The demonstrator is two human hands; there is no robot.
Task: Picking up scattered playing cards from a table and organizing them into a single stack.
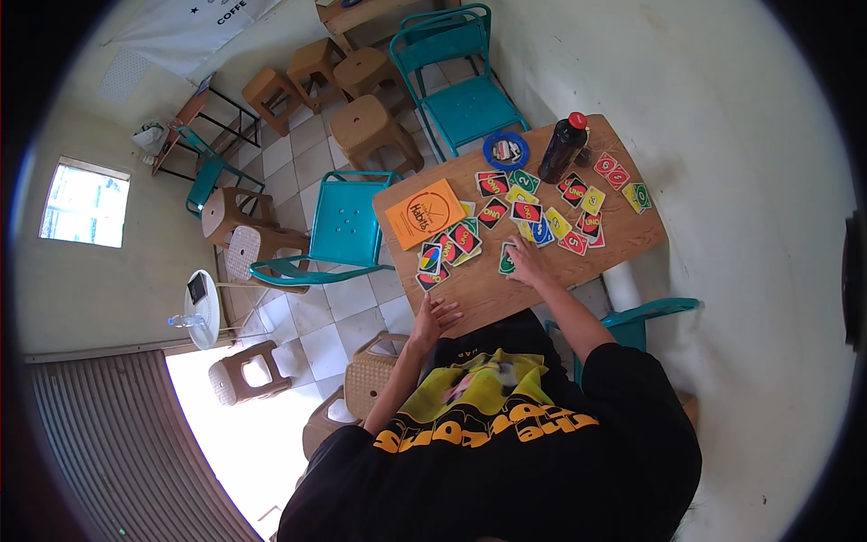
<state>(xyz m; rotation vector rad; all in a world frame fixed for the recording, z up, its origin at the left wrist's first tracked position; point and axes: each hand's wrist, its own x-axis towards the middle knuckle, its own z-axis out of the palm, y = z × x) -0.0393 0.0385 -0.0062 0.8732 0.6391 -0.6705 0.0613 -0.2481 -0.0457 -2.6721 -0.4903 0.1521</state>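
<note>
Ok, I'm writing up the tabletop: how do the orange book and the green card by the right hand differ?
The orange book is larger than the green card. The right hand partly covers the card but leaves the book clear. Both lie on the wooden table.

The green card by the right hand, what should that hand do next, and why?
The right hand should perhaps pinch the green card: its fingers reach the card's edge, while the left hand is open, farther from it.
</note>
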